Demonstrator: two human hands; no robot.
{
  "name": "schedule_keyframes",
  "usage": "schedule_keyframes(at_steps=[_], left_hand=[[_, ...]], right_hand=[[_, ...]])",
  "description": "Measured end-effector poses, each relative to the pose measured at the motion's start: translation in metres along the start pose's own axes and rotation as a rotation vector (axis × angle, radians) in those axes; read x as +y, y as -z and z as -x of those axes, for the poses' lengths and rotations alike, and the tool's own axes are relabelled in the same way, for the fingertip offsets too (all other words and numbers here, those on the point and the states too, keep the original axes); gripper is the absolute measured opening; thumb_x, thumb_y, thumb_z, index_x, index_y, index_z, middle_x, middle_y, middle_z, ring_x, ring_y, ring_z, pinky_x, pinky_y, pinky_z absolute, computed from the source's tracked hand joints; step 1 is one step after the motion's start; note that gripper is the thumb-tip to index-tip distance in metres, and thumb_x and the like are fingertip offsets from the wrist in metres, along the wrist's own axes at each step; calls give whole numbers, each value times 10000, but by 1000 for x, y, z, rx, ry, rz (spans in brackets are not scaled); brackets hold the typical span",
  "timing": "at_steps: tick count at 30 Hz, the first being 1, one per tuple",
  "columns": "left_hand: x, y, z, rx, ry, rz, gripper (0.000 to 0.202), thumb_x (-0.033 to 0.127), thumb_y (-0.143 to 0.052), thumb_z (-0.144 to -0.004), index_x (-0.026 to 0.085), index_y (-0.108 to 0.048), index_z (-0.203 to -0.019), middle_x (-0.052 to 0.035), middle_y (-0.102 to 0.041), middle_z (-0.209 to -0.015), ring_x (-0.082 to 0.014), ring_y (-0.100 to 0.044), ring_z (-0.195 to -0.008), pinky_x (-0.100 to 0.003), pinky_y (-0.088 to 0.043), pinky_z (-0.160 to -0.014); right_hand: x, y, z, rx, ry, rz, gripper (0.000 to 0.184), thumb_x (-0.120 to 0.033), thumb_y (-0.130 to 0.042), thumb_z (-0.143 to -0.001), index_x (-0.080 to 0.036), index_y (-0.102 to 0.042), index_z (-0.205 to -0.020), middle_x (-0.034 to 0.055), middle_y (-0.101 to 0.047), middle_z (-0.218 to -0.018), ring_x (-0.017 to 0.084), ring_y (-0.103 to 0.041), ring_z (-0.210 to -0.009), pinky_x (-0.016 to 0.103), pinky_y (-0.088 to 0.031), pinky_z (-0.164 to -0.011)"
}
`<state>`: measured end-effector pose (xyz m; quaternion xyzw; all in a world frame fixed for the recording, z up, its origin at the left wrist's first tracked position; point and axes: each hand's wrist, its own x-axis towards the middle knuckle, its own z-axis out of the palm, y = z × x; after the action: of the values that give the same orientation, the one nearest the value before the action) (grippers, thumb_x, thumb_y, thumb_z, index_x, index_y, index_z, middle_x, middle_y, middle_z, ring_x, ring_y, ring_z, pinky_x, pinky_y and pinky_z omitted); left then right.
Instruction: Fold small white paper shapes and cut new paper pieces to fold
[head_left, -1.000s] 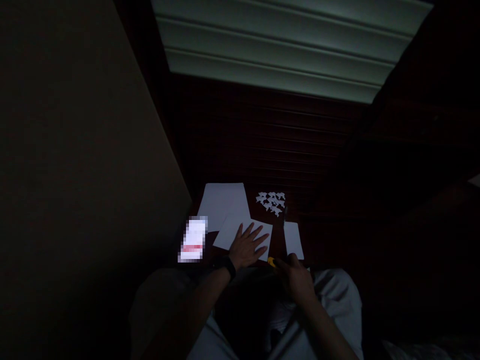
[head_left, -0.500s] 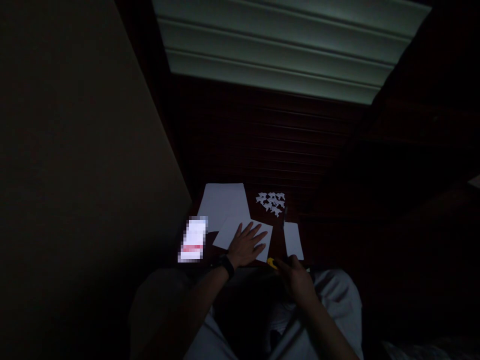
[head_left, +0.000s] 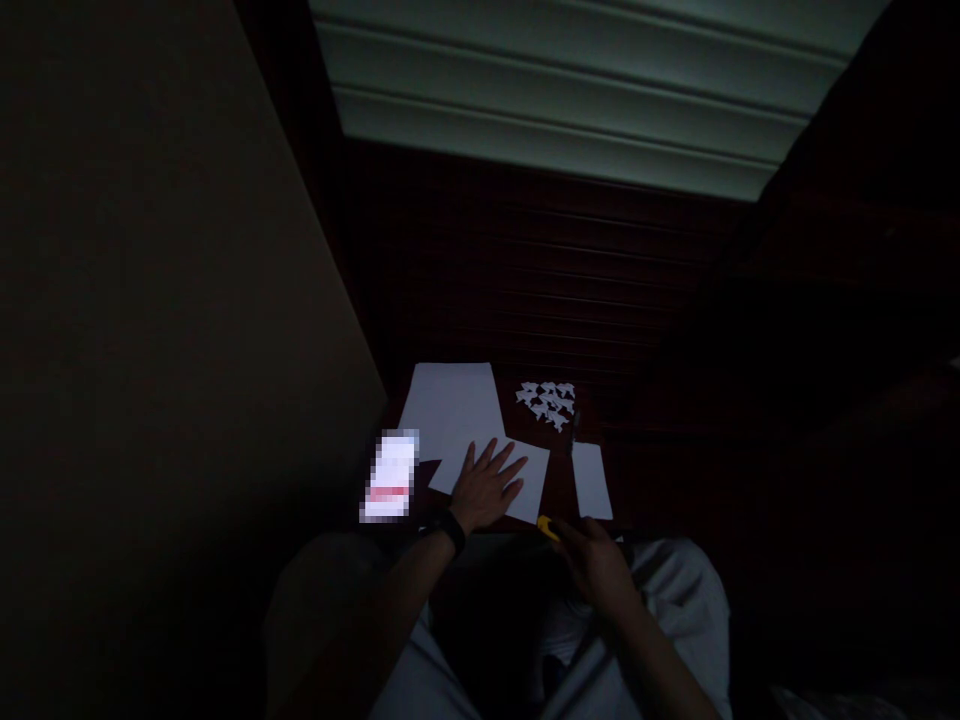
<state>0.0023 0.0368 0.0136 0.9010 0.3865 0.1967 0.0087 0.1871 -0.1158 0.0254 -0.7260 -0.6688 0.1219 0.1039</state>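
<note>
My left hand lies flat with its fingers spread on a white sheet of paper. My right hand is closed around what looks like a yellow and black utility knife. The yellow end is close to the sheet's near right corner; in the dark I cannot tell if it touches. Just beyond my right hand is a narrow white paper strip. A larger white sheet lies farther back, partly overlapped by the sheet under my left hand.
A lit phone, blurred, lies at the table's left side. Several small folded white paper pieces are grouped at the back right, near a dark, slim object. A wall rises on the left, and slatted panels stand behind the table.
My left hand has slid slightly left on the sheet, still flat. My right hand keeps its hold on the knife near the corner. The view has shifted a little.
</note>
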Motion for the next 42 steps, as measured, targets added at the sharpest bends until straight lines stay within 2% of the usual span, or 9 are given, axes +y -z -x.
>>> schedule_keyframes(at_steps=[12,25,33,42], left_hand=[[0,1,0,-23,9,14,451,485,-345,-878,411,-349,-1322,48,-337,-1422,-280,-142,-1348,-590,-11,-1060],[1,1,0,-36,8,-27,444,492,-316,-883,421,-348,-1321,64,-317,-1430,-274,-129,-1353,-578,-11,-1068],[0,0,0,-37,0,-26,448,496,-305,-885,413,-352,-1323,59,-316,-1431,-277,-140,-1351,-580,-26,-1067],[3,-3,0,-19,45,-35,446,483,-307,-888,401,-356,-1324,51,-309,-1435,-279,-124,-1354,-588,-8,-1063]], right_hand=[[1,-2,1,18,29,-26,393,-337,-429,-880,-310,-471,-1270,74,-568,-1010,199,-551,-902,270,-412,-792],[5,-2,11,74,85,-60,366,-316,-438,-887,-313,-485,-1250,72,-548,-1059,209,-531,-946,285,-418,-808],[7,-1,20,71,69,-57,365,-319,-440,-883,-323,-494,-1244,65,-560,-1007,200,-549,-901,277,-429,-754],[10,1,16,65,47,-97,372,-325,-452,-875,-311,-493,-1245,71,-558,-1051,206,-549,-935,285,-424,-788]])
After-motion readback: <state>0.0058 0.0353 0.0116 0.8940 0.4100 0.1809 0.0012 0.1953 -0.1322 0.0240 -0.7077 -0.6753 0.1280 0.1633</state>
